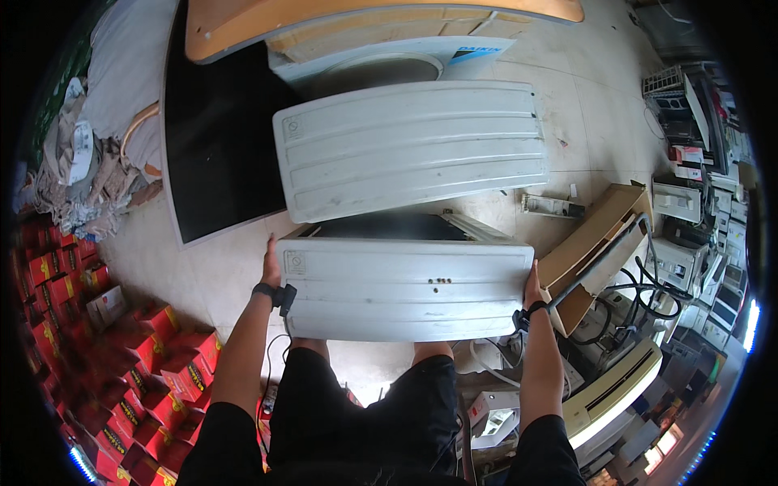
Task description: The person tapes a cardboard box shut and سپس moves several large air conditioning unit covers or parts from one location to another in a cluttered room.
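Observation:
A white ridged metal top panel [365, 292], apparently from an outdoor air-conditioner unit, lies in front of my legs. My left hand [272, 263] presses its palm side against the panel's left end, with fingers pointing away from me. At the opposite end my right hand [532, 287] clasps the edge; its fingers are partly hidden. Several small brownish screws [440, 281] rest on the panel. Behind its far edge shows a dark opening [393, 229] with a metal rim. Whether the panel is raised or seated cannot be made out.
Beyond stands another white ridged unit [413, 150], and past it a white casing with a round opening [478, 53]. A large black panel [219, 130] lies left. Red boxes [190, 368] crowd the lower left; a cardboard box [600, 243] and black hoses [648, 283] are right.

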`<action>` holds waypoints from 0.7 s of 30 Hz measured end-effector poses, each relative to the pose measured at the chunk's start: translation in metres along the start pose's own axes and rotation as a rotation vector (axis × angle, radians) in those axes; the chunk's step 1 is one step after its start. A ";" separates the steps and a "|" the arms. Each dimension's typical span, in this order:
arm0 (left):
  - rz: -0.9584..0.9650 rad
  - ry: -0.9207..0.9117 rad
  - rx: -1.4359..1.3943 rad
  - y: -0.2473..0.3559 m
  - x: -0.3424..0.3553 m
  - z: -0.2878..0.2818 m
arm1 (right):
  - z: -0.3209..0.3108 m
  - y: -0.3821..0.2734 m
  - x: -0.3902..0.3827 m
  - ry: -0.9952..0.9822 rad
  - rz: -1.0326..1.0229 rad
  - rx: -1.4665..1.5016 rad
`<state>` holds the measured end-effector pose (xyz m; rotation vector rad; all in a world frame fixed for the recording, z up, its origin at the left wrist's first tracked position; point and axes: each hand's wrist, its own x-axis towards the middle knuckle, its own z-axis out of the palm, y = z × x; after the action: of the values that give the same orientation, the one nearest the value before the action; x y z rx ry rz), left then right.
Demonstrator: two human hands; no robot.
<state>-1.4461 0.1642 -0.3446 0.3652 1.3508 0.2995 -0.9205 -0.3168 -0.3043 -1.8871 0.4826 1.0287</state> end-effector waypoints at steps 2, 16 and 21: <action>-0.091 -0.027 0.000 0.007 0.000 0.029 | -0.015 0.006 0.000 -0.015 -0.018 0.010; -0.024 0.007 0.111 0.011 -0.003 0.001 | -0.014 0.029 0.041 -0.013 0.048 0.058; -0.020 0.025 0.000 0.017 -0.005 0.011 | 0.002 -0.001 -0.003 0.101 0.098 0.004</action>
<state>-1.4360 0.1765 -0.3314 0.3488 1.3782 0.2884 -0.9226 -0.3149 -0.3022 -1.9344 0.6406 0.9983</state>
